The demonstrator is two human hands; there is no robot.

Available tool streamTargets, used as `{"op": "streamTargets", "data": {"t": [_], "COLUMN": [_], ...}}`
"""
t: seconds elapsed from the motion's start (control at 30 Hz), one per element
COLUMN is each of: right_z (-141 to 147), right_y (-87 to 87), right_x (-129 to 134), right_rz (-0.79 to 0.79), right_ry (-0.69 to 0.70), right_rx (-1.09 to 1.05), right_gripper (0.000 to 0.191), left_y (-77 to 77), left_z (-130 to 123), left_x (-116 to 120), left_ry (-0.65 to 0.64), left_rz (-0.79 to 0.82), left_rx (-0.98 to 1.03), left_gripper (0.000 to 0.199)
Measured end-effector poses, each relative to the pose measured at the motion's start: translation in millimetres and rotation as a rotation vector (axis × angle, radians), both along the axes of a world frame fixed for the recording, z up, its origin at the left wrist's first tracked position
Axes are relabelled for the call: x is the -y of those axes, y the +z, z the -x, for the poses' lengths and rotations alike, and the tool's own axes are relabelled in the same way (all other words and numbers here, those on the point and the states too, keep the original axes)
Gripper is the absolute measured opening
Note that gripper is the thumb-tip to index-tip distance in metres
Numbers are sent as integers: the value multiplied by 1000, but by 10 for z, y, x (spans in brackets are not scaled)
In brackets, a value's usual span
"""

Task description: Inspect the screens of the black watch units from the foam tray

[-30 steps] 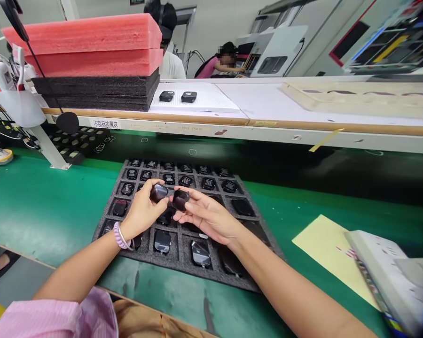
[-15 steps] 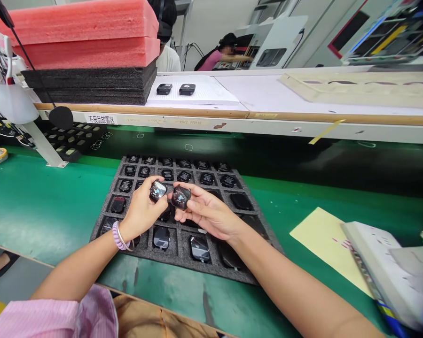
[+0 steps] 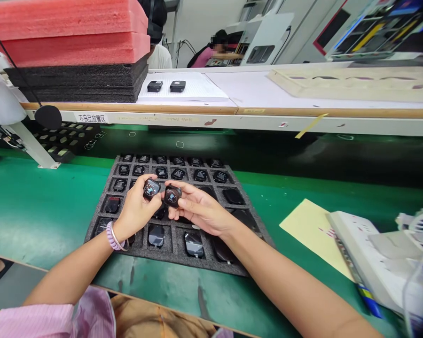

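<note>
Green mat [image 3: 38, 211] ran wide on both sides of the black foam tray [image 3: 169, 265], and a yellow sheet [image 3: 312, 232] lay to the right. A watch [image 3: 151, 188] was gripped in the left hand [image 3: 136, 212], a second watch [image 3: 172, 195] in the right hand [image 3: 200, 209]. Hands were together above the tray, well below the shelf edge [image 3: 197, 109].

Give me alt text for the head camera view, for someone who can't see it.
The left hand holds a square black watch-like device and the right hand holds another, both over a compartmented dark foam tray of similar devices on a green workbench.
</note>
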State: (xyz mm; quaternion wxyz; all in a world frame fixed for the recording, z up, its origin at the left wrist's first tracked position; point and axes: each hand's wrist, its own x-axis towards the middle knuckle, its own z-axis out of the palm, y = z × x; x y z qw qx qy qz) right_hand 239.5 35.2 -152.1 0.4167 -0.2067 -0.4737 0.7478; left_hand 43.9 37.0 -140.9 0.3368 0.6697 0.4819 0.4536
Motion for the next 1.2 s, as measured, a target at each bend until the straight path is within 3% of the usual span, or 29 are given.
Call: {"op": "streamTargets", "data": {"t": [0.73, 1.2], "right_z": [9, 6], "right_y": [-13, -1], "right_x": [11, 21], "right_rz": [9, 27], "right_ry": [10, -2], "right_rx": [-43, -12], "right_gripper": [43, 48], "left_y": [-21, -25], "left_z": [-4, 3], "left_x": [12, 13], "left_ry": [-5, -4], "left_rz": [-34, -63], "left_rx": [-44, -76], "left_gripper": [44, 44]}}
